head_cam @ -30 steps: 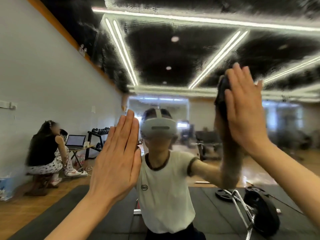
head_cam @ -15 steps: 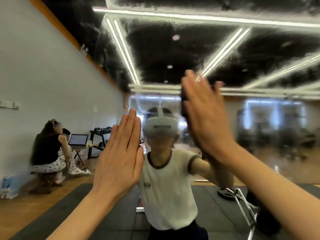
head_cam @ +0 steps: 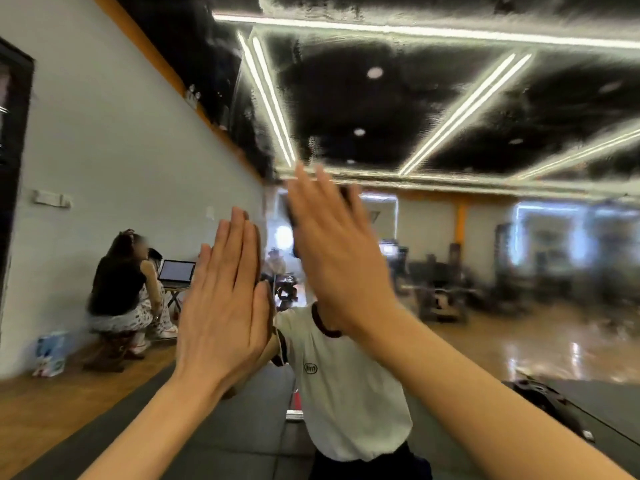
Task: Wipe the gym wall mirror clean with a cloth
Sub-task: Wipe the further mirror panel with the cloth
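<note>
The wall mirror (head_cam: 485, 237) fills the view ahead, smeared and hazy across its upper part. My right hand (head_cam: 336, 251) lies flat against the glass with straight fingers, pressing a dark cloth (head_cam: 346, 192) of which only an edge shows above the fingers. My left hand (head_cam: 225, 306) rests flat on the mirror just left of it, fingers straight and together, holding nothing. My reflection in a white T-shirt (head_cam: 346, 393) stands behind both hands.
The white side wall (head_cam: 121, 150) runs along the left. Reflected in the glass are a seated person (head_cam: 121, 289) beside a laptop (head_cam: 176, 271), dark floor mats (head_cam: 225, 438), weight plates (head_cam: 540, 400) at the lower right and blurred gym machines (head_cam: 450, 289).
My right hand has swept the cloth leftward across the mirror, from far right to close beside my left hand. The view has shifted a little; my left hand stays flat on the glass.
</note>
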### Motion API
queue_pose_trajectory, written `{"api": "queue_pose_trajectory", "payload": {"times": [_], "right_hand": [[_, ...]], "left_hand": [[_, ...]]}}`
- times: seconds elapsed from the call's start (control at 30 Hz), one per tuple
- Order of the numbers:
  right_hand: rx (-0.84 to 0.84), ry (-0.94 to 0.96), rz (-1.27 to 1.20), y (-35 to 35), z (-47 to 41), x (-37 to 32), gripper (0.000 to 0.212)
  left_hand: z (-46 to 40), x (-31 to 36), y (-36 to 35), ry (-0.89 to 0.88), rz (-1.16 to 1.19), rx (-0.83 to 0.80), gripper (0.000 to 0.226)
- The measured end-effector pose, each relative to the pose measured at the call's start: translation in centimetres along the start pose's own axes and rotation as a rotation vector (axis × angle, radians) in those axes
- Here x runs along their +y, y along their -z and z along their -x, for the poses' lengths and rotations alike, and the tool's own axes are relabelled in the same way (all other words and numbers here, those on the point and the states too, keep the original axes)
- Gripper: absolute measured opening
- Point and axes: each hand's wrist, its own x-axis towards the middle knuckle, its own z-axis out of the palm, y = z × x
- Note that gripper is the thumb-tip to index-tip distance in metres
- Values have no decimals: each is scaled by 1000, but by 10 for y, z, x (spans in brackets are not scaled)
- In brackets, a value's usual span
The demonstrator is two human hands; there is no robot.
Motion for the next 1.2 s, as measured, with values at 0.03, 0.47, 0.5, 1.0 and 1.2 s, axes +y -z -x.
{"api": "queue_pose_trajectory", "payload": {"times": [0.03,0.47,0.5,1.0,1.2], "right_hand": [[31,-60,-13,10,17,20,58],[33,12,120,-24,-78,-33,55],[64,-5,118,-18,-70,-15,53],[-131,492,-54,4,-19,26,53],[-176,715,-127,12,5,38,39]], "left_hand": [[0,0,1,-8,7,6,66],[-1,-2,1,-21,28,25,63],[-1,-2,0,-31,16,23,64],[0,-3,0,-36,128,88,68],[2,-2,4,-9,228,87,64]]}}
